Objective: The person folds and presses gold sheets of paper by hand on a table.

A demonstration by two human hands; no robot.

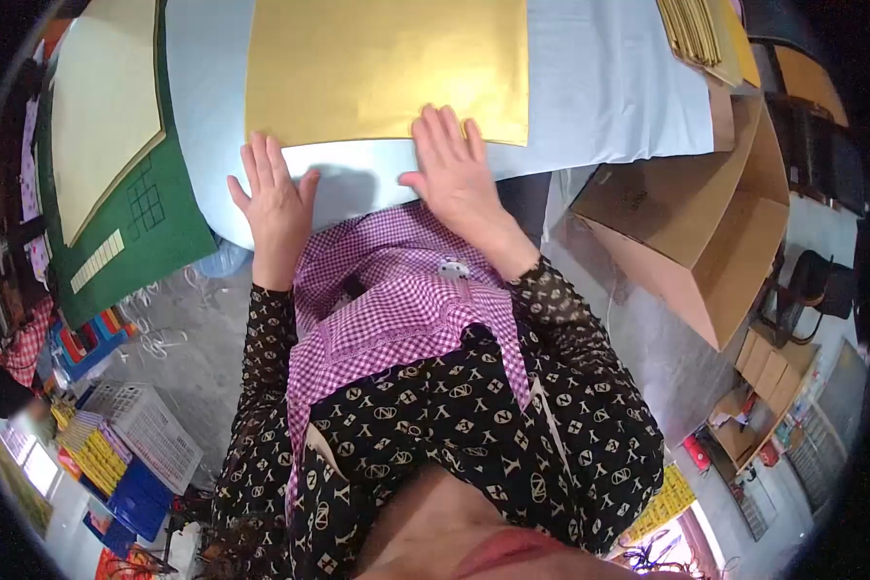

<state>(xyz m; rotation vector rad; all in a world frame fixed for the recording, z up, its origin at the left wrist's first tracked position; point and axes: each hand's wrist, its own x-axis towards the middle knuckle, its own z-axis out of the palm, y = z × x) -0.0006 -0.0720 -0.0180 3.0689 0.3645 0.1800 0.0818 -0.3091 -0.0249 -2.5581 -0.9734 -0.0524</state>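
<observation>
A gold sheet [387, 72] lies flat on the pale blue covered table [599, 87]. My left hand [274, 200] rests at the sheet's near left corner, fingers spread and fingertips by its edge. With fingers apart, my right hand [454, 179] lies over the near edge of the sheet, right of its middle, the fingertips on the gold surface. Neither hand grips anything.
At the left, a cream sheet [106, 97] lies on a green mat [164, 232]. Stacked gold pieces [691, 34] are at the back right. An open cardboard box [686, 213] stands right of the table. White and blue crates [150, 435] sit lower left.
</observation>
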